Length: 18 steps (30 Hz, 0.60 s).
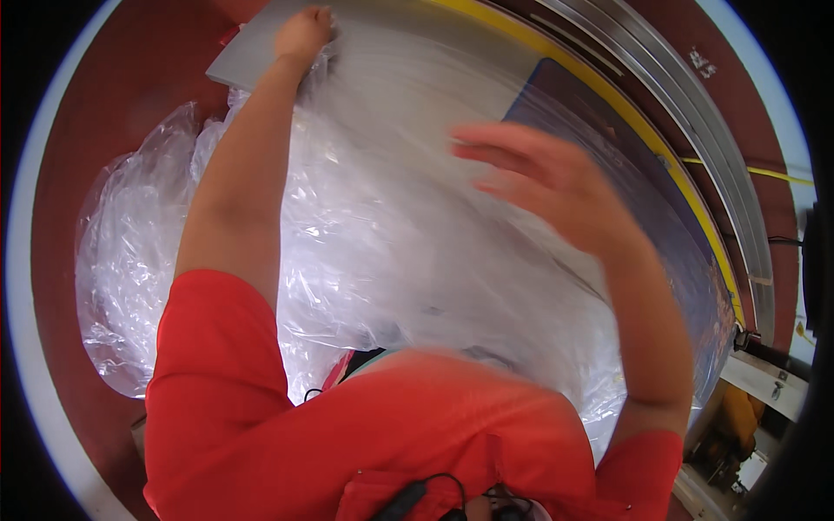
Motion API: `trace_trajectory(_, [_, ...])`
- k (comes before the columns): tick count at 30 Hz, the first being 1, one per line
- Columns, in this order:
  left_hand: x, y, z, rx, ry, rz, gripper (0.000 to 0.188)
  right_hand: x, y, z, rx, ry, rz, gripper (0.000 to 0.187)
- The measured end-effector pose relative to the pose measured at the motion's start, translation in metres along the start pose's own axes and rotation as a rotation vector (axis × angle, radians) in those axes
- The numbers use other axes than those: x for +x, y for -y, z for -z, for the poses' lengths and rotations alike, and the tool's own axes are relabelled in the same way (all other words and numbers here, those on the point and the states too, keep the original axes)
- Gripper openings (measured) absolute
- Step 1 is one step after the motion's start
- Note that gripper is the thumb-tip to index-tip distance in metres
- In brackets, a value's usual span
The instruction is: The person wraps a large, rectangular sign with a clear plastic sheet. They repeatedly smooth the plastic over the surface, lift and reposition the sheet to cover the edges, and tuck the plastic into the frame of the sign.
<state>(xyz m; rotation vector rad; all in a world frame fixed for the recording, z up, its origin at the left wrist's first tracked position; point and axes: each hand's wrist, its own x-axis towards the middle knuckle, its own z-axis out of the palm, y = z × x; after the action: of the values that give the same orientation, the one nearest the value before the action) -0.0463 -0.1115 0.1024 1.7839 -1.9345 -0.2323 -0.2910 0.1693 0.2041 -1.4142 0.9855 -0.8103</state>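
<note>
A red shirt [417,434] fills the lower frame, clear plastic sheeting [334,217] seemingly spread mid-frame but unsmoothed at left, left hand [304,35] pinching it upper left, right hand [547,178] empty, fingers parted

We have clear, shiny film [339,226] spread across the grey counter [252,43], wrinkled nearer us and bunched in loose, crumpled folds at left.

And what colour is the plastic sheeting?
Plastic sheeting: clear, with whitish glare; best in the head view.
</note>
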Motion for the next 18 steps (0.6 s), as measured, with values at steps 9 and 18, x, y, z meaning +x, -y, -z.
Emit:
trace_trajectory(9, [0.001, -0.028, -0.009, -0.008, 0.0, -0.151, 0.033, 0.112, -0.029, -0.079, 0.417, 0.35, -0.248, 0.033])
trace_trajectory(18, [0.015, -0.002, -0.016, 0.22, 0.003, -0.129, 0.045, -0.203, 0.086, 0.043, 0.273, -0.356, 0.282, 0.021])
